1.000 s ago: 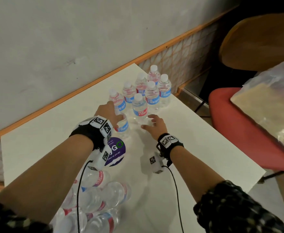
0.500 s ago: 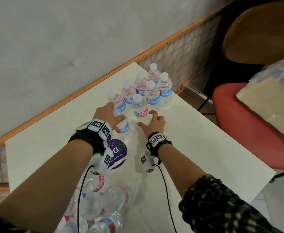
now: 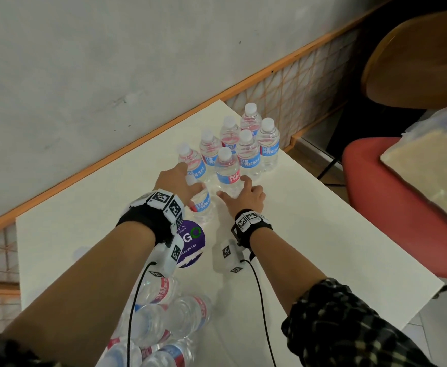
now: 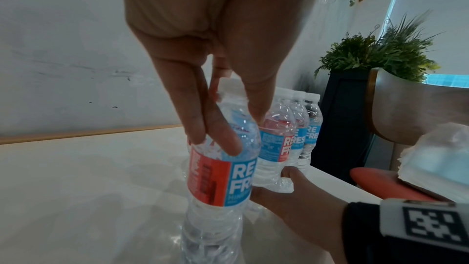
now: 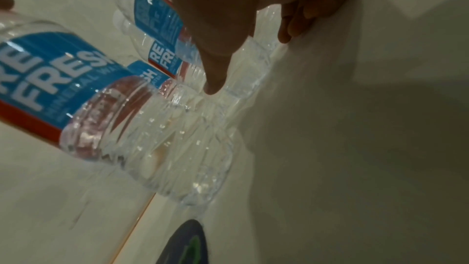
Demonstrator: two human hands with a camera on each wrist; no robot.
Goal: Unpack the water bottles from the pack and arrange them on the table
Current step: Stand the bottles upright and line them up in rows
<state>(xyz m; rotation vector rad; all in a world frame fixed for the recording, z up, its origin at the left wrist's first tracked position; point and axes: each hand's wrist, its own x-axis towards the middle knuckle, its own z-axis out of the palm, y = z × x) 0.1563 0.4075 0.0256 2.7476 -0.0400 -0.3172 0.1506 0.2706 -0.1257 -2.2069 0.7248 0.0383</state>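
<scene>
Several upright clear water bottles point(image 3: 246, 152) with blue and red labels stand in two rows at the far corner of the white table point(image 3: 309, 247). My left hand point(image 3: 188, 184) grips one upright bottle point(image 3: 202, 205) by its neck and shoulder, just in front of the group; the left wrist view shows the fingers point(image 4: 198, 127) and thumb around that bottle point(image 4: 223, 174). My right hand point(image 3: 234, 188) curls low around the base of the front bottle point(image 3: 227, 173), thumb point(image 5: 215, 79) on one side, fingers on the other. More bottles point(image 3: 164, 313) lie on their sides near me.
A round purple sticker point(image 3: 193, 239) lies on the table between my wrists. The wall with its orange rail point(image 3: 84, 170) runs close along the table's left side. A red chair seat point(image 3: 376, 197) with a plastic bag point(image 3: 429, 160) stands right of the table, with a wooden chair back point(image 3: 415, 56) behind.
My right hand has slid forward and closed round the base of the front bottle. My left hand keeps its hold on its bottle, now close against the group.
</scene>
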